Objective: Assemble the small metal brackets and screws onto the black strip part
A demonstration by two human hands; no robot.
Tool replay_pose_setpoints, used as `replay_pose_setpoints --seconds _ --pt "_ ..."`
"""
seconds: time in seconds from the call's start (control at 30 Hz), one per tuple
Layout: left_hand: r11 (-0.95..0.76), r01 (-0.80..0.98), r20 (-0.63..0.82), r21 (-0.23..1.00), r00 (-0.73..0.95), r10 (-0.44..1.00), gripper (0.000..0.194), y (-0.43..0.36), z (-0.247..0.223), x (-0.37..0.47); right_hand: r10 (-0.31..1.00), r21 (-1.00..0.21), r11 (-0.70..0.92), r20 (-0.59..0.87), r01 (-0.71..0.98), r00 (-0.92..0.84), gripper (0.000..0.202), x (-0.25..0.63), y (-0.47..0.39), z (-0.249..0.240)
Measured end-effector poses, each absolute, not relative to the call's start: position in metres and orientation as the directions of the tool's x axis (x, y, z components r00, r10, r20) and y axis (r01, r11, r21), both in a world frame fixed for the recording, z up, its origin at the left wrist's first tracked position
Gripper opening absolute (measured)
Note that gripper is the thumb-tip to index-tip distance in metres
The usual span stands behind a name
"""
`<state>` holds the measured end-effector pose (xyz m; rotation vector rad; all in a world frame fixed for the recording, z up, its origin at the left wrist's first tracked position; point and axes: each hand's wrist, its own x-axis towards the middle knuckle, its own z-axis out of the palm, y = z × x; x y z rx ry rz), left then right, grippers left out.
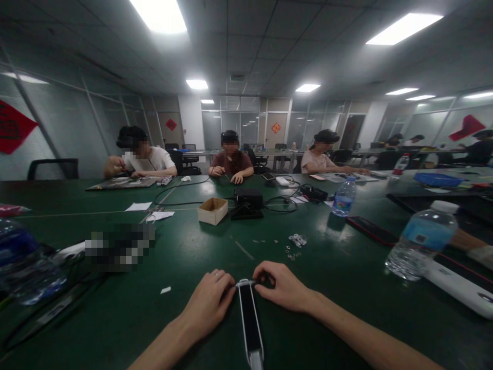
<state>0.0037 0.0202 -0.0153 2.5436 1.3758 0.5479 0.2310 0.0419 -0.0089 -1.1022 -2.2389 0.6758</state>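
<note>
white-framed dark strip point(250, 316) lies lengthwise at bottom centre of frame, far end between both hands. left hand point(211, 298) has fingers bunched at its left edge; right hand point(283, 288) curls thumb and forefinger together at its right corner. can't tell if either pinches anything. probably flanked for steadiness. small shiny parts point(298, 240) right of centre, likely set aside within reach.

Left hand point(210, 298) and right hand point(283, 288) flank, perhaps touch, a white-framed device point(250, 319).
</note>
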Motion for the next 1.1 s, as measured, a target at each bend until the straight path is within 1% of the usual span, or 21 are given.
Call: replay_pose_setpoints --seconds 0.13,0.33,0.63,1.1 --pt "-0.545 0.765 0.234 0.344 0.492 0.839 0.017 0.0201 -0.0161 0.0038 0.814 -0.649 0.541 0.243 0.535 -0.528 0.017 0.2305 0.0416 -0.0078" --pt "-0.546 0.761 0.233 0.35 0.493 0.838 0.018 0.0204 -0.0165 0.0032 0.801 -0.631 0.563 0.258 0.533 -0.54 0.012 0.2311 0.0429 -0.0099" --pt "-0.539 0.766 0.224 0.35 0.49 0.842 0.016 0.0203 -0.0149 0.0047 0.789 -0.613 0.587 0.288 0.528 -0.543 0.009 0.2313 0.0447 -0.0133" --pt "-0.529 0.767 0.212 0.363 0.485 0.848 0.019 0.0196 -0.0143 0.0044 0.78 -0.601 0.603 0.307 0.525 -0.545 0.008 0.2298 0.0427 -0.0109"
